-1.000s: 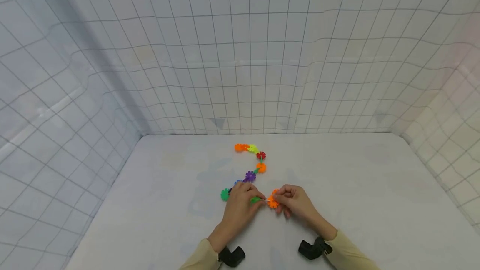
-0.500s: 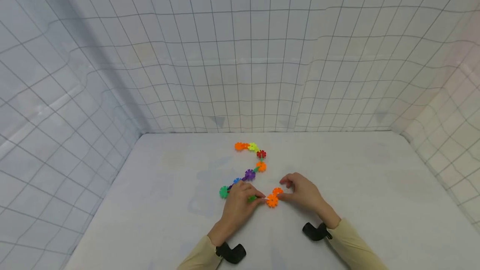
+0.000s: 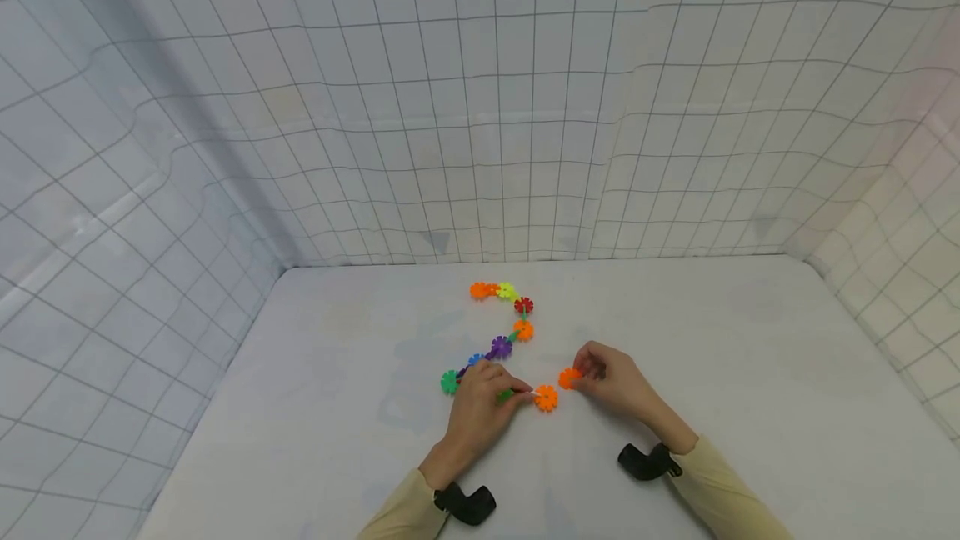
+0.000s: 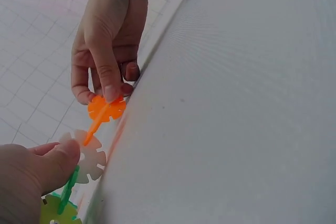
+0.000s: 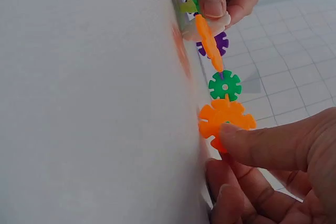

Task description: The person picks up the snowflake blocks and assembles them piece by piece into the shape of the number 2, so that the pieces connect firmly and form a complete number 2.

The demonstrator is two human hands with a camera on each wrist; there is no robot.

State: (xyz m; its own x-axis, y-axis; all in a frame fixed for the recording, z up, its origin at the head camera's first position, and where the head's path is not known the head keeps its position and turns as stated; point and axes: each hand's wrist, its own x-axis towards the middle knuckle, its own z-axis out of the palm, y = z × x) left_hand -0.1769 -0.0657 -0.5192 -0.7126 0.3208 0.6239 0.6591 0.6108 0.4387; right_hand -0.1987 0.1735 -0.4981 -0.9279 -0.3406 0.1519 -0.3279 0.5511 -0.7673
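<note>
My left hand point(image 3: 478, 413) pinches a white notched snowflake disc point(image 4: 90, 162) near the end of a colourful chain. On that white disc an orange disc point(image 3: 546, 398) stands edge-on in the wrist views. My right hand point(image 3: 617, 386) pinches a second orange snowflake disc point(image 5: 223, 114) between thumb and fingers. In the head view this disc sits up and to the right of the first orange one, with a small gap between. A green disc point(image 4: 68, 190) and a yellow-green disc point(image 4: 55, 211) follow behind the white one. My left hand hides part of the chain.
The chain winds away over the white table point(image 3: 330, 407), through a green disc point(image 3: 450, 382), a purple disc point(image 3: 501, 347) and a red disc point(image 3: 523, 305), to an orange end disc point(image 3: 478, 291). A grid-patterned curtain point(image 3: 480, 107) borders the table at back and sides.
My right hand has drawn back to the right with its orange disc, which earlier overlapped the chain's orange disc and now shows apart. My left hand keeps nearly the same place.
</note>
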